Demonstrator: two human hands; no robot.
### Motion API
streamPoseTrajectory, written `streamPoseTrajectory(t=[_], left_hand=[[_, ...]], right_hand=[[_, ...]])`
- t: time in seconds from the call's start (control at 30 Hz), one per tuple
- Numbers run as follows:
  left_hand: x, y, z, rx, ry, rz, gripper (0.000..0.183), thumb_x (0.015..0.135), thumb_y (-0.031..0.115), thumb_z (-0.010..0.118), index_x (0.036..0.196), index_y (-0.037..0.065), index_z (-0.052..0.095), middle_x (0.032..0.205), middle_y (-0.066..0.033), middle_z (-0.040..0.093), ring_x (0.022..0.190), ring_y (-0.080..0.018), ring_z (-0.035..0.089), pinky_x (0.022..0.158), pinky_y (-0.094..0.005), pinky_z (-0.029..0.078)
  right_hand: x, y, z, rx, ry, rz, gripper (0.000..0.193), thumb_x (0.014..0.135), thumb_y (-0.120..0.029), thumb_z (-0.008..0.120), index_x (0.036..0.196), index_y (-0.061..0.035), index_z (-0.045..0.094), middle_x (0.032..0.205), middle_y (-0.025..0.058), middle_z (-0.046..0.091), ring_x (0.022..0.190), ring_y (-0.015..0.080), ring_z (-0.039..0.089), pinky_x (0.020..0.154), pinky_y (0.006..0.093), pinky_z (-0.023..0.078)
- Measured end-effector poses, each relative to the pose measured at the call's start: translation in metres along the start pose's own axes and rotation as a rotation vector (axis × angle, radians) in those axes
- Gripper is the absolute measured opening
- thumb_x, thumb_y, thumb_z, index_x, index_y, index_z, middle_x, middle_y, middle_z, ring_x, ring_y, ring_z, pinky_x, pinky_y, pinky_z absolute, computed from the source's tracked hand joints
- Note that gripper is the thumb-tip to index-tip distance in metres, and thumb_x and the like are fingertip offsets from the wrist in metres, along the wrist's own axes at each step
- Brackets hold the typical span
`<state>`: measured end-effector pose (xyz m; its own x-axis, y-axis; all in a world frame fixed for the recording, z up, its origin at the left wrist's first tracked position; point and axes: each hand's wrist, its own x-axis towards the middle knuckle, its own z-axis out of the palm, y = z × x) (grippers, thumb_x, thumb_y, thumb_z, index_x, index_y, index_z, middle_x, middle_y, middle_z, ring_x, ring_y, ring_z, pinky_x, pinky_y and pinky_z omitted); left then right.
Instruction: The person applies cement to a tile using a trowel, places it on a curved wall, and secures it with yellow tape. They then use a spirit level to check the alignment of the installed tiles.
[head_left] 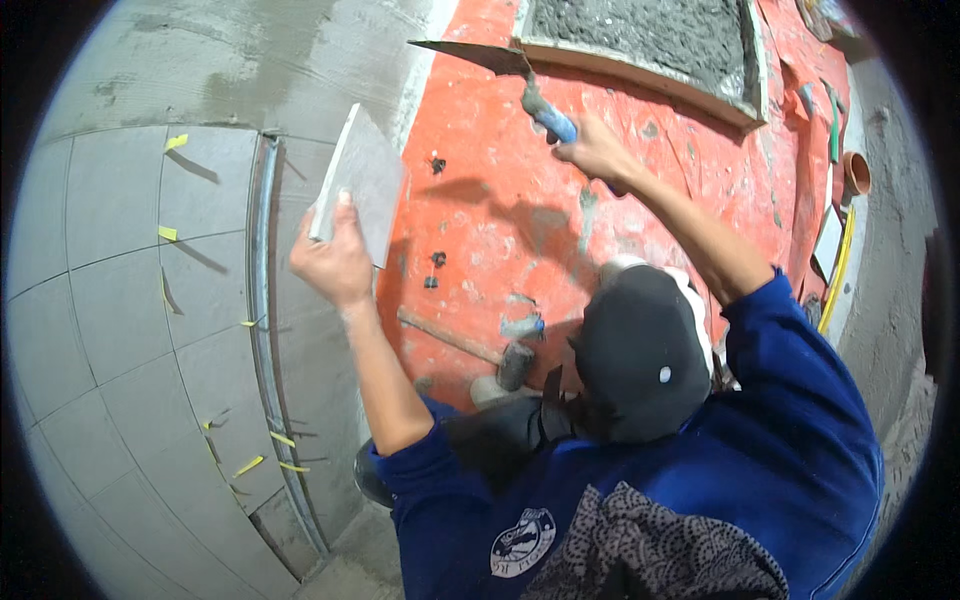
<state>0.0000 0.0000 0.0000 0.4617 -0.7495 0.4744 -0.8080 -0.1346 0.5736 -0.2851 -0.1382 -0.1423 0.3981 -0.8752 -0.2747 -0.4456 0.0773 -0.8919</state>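
My left hand (345,255) grips a square grey tile (368,180) by its lower edge, tilted up, with the thumb across its face. Held out to the far right of it, my right hand (597,152) is wrapped round the blue handle of a pointed trowel (495,58). The trowel blade points left, and grey mortar clings near its neck. Left of the held tile, grey tiles (115,310) cover a surface, with yellow wedges (168,233) stuck in some joints. A long metal straightedge (262,230) runs along these tiles.
A shallow wooden-sided tray (640,68) of wet grey mortar lies at the far side on an orange sheet (480,225). A mallet (515,365) with a wooden handle rests near my legs. Small black pieces (438,259) dot the sheet. A terracotta-coloured pot (857,173) stands far right.
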Motion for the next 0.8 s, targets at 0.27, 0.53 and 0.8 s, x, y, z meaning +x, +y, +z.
streamPoseTrajectory(t=[0.27, 0.53, 0.8], left_hand=[[0.003, 0.004, 0.018, -0.757, -0.237, -0.311, 0.017, 0.087, 0.008, 0.071, 0.098, -0.006, 0.07, 0.088, -0.0068, 0.069, 0.074, -0.0117, 0.06, 0.069, -0.0276, 0.049], [-0.026, 0.049, 0.043, -0.867, -0.256, -0.353, 0.017, 0.086, 0.01, 0.072, 0.096, -0.004, 0.067, 0.089, -0.0056, 0.068, 0.078, -0.0112, 0.061, 0.071, -0.0278, 0.05], [-0.076, 0.034, 0.04, -0.715, -0.196, -0.469, 0.029, 0.087, 0.017, 0.071, 0.104, -0.007, 0.068, 0.094, -0.01, 0.071, 0.084, -0.0146, 0.065, 0.074, -0.0308, 0.052]], right_hand=[[-0.02, -0.042, 0.017, 0.656, -0.127, -0.164, 0.057, 0.082, -0.023, 0.075, 0.131, -0.0024, 0.055, 0.116, 0.0119, 0.067, 0.098, 0.0171, 0.063, 0.087, 0.0345, 0.05], [-0.015, -0.059, 0.046, 0.976, -0.095, 0.025, 0.044, 0.078, -0.017, 0.077, 0.113, -0.0013, 0.055, 0.095, 0.0056, 0.06, 0.084, 0.0152, 0.058, 0.074, 0.0319, 0.048], [-0.016, -0.049, 0.07, 0.908, -0.273, 0.058, 0.054, 0.081, -0.022, 0.077, 0.122, 0.0018, 0.051, 0.104, 0.0114, 0.063, 0.099, 0.0208, 0.06, 0.089, 0.0385, 0.048]])
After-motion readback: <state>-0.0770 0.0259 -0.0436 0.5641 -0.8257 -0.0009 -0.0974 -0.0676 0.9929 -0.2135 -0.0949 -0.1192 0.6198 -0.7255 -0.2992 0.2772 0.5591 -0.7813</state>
